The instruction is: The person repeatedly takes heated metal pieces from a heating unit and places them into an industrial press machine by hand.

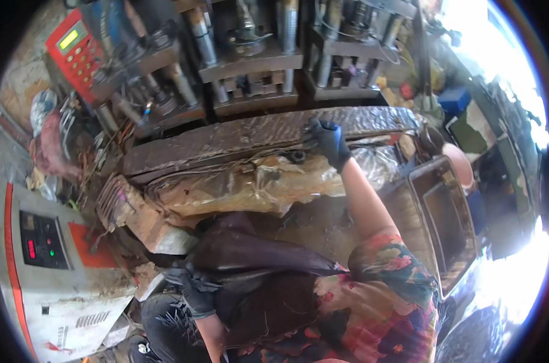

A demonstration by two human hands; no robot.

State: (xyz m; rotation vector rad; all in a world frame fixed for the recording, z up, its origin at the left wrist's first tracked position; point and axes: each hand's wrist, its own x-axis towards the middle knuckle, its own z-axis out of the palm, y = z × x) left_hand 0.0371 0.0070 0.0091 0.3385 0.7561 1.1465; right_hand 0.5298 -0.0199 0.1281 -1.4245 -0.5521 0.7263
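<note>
My right hand (329, 143), in a dark grey glove, reaches out over the long dark bench ledge (238, 136) with a rippled top. Its fingers are curled in, and whatever they hold, if anything, is hidden. Below it, wrinkled clear plastic sheeting (274, 181) hangs along the front of the ledge. Near my lap is my left hand (197, 291), also gloved, beside the brown apron (262, 260). The fingers there look stretched out and apart, with no object visible in them.
Several metal presses (250, 54) with upright columns stand behind the ledge. A red keypad box (78, 54) leans at the far left; a white control cabinet (68, 284) stands nearer. A worn block (159, 230) juts out by my left knee. To the right sits a brown crate (447, 224).
</note>
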